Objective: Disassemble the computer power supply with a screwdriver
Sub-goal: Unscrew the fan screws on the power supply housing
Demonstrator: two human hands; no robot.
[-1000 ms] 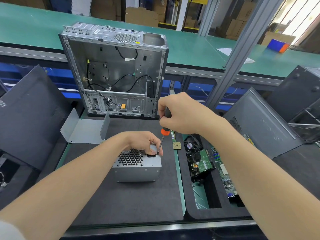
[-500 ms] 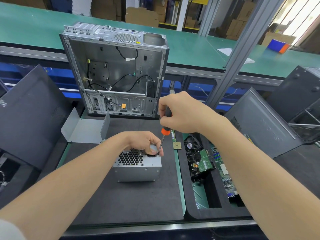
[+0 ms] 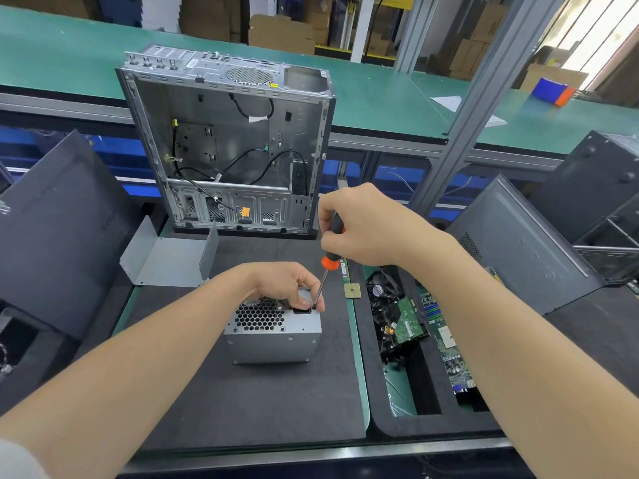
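A grey metal power supply with a honeycomb fan grille stands on the dark foam mat. My left hand holds its top far edge, fingers curled over the right corner. My right hand grips the black and orange handle of a screwdriver. The shaft slants down, and its tip sits at the top right corner of the power supply, beside my left fingertips.
An emptied computer case stands open behind the mat. A bent metal cover lies at the left. Right of the mat a tray holds a hard drive, a fan and circuit boards. A small chip lies near the screwdriver. Dark case panels lean at both sides.
My right hand has shifted slightly on the screwdriver handle. The tip stays at the same corner and my left hand keeps its hold.
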